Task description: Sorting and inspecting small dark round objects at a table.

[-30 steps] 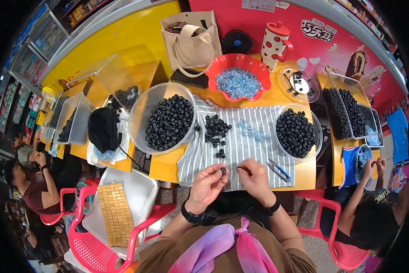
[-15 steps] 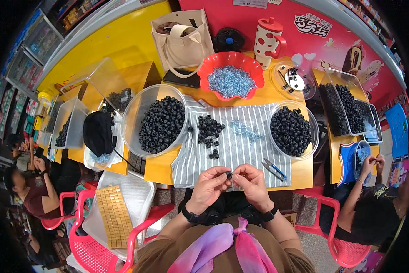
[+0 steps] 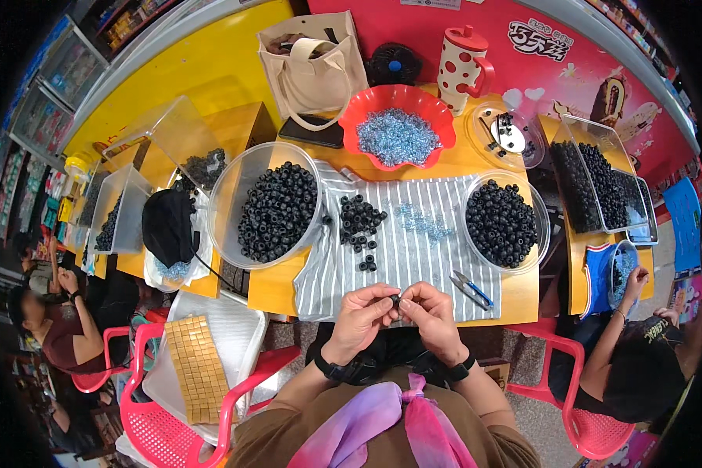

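One black bead sits pinched in left grip; right grip closed alongside.

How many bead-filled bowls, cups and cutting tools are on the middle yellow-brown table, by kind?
Clear round plastic bowls of black beads: 2
Scalloped red bowl of pale-blue beads: 1
Red-dotted white tumbler with handle: 1
Blue-handled metal snips: 1
Total: 5

Bold white, dark-outlined characters stood on the red wall panel; yellowish lettering marked the black shirt of a co-worker. The white notice's print was too small to read.
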A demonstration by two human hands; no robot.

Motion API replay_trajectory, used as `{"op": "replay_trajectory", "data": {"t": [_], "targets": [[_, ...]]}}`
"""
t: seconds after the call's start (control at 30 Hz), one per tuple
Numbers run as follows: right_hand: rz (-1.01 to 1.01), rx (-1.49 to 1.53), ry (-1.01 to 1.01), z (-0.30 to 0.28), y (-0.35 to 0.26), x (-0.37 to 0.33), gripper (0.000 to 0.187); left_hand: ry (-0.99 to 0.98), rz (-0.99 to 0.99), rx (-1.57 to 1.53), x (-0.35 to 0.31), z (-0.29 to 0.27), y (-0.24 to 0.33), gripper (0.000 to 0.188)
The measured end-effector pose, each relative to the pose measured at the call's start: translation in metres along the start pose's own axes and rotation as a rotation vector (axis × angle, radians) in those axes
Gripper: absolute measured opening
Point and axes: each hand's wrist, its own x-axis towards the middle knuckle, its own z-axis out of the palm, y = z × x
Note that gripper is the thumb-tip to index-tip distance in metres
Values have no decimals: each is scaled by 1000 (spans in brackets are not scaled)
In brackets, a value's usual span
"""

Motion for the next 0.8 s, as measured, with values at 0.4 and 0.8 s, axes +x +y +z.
{"op": "replay_trajectory", "data": {"t": [0.4, 0.8], "targets": [[-482, -574, 181, 20, -13, -7, 3, -39, 59, -76, 1, 6, 1, 18], [-602, -601, 197, 23, -12, -7, 11, -117, 48, -100, 0, 0, 1, 19]]}}
